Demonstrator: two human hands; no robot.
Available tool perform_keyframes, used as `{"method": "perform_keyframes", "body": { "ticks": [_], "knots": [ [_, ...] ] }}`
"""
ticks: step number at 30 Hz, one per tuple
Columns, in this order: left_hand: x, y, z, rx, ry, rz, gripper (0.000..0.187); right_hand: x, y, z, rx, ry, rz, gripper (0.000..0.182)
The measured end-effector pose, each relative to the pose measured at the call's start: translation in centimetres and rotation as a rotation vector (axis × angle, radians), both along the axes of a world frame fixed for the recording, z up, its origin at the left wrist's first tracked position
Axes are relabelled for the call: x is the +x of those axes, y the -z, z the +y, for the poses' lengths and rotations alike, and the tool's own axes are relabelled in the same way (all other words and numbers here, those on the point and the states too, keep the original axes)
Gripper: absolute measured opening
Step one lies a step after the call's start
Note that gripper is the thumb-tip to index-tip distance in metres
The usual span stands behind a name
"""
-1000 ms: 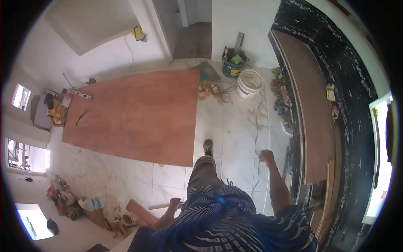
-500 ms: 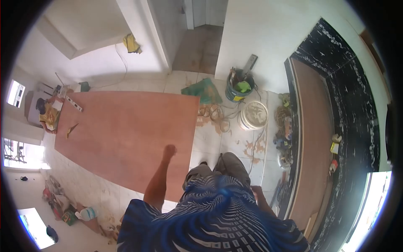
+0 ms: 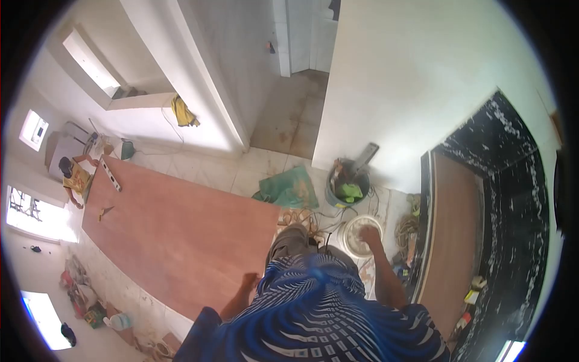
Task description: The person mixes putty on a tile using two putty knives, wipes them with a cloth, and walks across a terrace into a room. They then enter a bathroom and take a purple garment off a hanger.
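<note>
My left hand (image 3: 249,281) hangs beside my leg, over the near edge of the reddish-brown board (image 3: 181,235) on the floor; its fingers are too small to make out. My right hand (image 3: 368,234) is in front of the white bucket (image 3: 345,244) from this view, its fingers blurred; contact with the bucket cannot be judged. A level (image 3: 110,174) and a small yellow-handled tool (image 3: 105,213) lie on the board's far left part. At that end, a person in a yellow top (image 3: 77,180) is beside the board.
A dark bucket of tools (image 3: 348,187) stands by the wall, near a green cloth (image 3: 289,188) and tangled cords. Black marbled panels (image 3: 512,181) line the right side around a long brown surface (image 3: 449,217). Bags and debris (image 3: 81,289) lie at the lower left.
My view has shifted forward, toward the dark bucket. My left hand has come back toward my body, and my right hand has swung forward from my side to over the white bucket.
</note>
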State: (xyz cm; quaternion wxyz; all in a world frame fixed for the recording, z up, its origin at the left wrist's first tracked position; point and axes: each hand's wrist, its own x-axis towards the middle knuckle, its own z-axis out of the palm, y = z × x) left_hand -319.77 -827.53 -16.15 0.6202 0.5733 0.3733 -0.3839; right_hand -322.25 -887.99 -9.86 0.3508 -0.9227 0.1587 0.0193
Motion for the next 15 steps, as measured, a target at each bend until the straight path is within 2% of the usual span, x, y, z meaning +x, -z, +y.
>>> {"method": "perform_keyframes", "body": {
  "ticks": [1, 5, 7, 9, 11, 13, 15],
  "knots": [
    [-0.7, -1.2, -1.3, 0.045, 0.019, 0.046, 0.030, 6.3, -6.8, 1.0, 0.417, 0.324, 0.130, 0.021],
    [2.1, -2.9, -5.5, 0.071, 0.017, 0.062, 0.030, 24.7, -16.4, 0.1, 0.471, 0.137, -0.156, 0.031],
    [5.4, -3.3, -7.2, 0.072, 0.006, 0.043, 0.030, 32.6, -16.3, -0.6, 0.436, -0.074, -0.325, 0.034],
    [9.4, -3.0, -8.6, 0.071, -0.007, 0.024, 0.030, 38.1, -23.8, 2.3, 0.299, -0.118, -0.226, 0.032],
    [13.9, -2.5, -9.9, 0.069, -0.020, 0.013, 0.030, 44.2, -26.7, 4.1, 0.163, -0.268, -0.359, 0.029],
    [19.9, -1.2, -11.1, 0.060, -0.030, -0.003, 0.030, 51.2, -28.2, 5.7, 0.292, -0.268, -0.338, 0.027],
    [27.5, -0.9, -12.8, 0.043, -0.031, -0.032, 0.030, 59.2, -29.6, 6.5, 0.198, -0.334, -0.473, 0.028]
  ]
}}
